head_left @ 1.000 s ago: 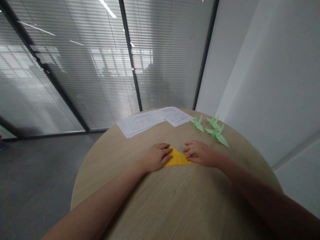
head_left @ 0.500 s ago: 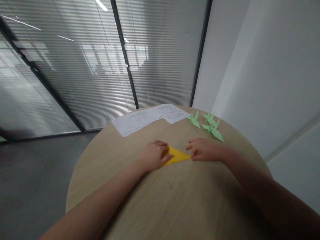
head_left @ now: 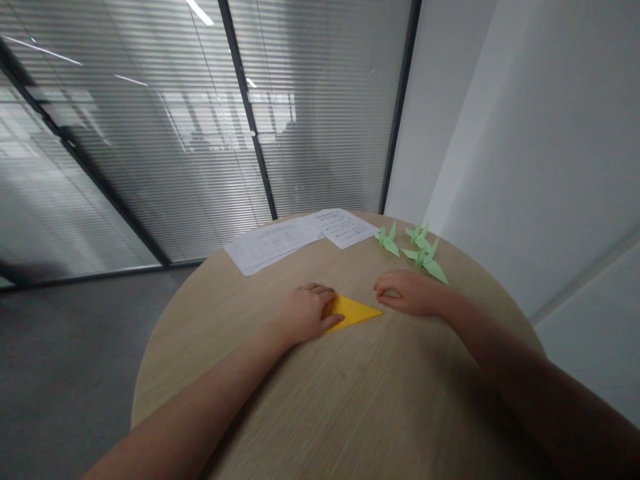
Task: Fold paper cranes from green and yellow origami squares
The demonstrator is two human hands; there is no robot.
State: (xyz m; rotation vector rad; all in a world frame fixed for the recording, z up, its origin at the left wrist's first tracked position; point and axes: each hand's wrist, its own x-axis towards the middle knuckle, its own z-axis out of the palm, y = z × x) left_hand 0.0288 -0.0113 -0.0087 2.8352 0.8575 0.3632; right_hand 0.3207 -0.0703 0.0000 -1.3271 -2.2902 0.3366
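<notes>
A yellow sheet of origami paper (head_left: pixel 356 311), folded to a sharp point, lies flat on the wooden table. My left hand (head_left: pixel 311 312) holds it down at its wide end, thumb on the near side and curled fingers on the far side. That hand covers the paper's left part. Just beyond the pointed tip is my right hand (head_left: pixel 413 292), its thumb and index finger meeting in a loop. Nothing shows between those fingertips, and they are apart from the paper.
Several pale green folded paper cranes (head_left: pixel 425 260) stand at the back right of the round table (head_left: pixel 320 413). Printed white sheets (head_left: pixel 280 241) overlap along its far edge. Behind are a glass partition with blinds (head_left: pixel 320 133) and a white wall (head_left: pixel 540 167) to the right.
My right hand has come off the paper's tip, shifting slightly up and away, and its thumb and index finger have closed together. My left hand stays on the paper.
</notes>
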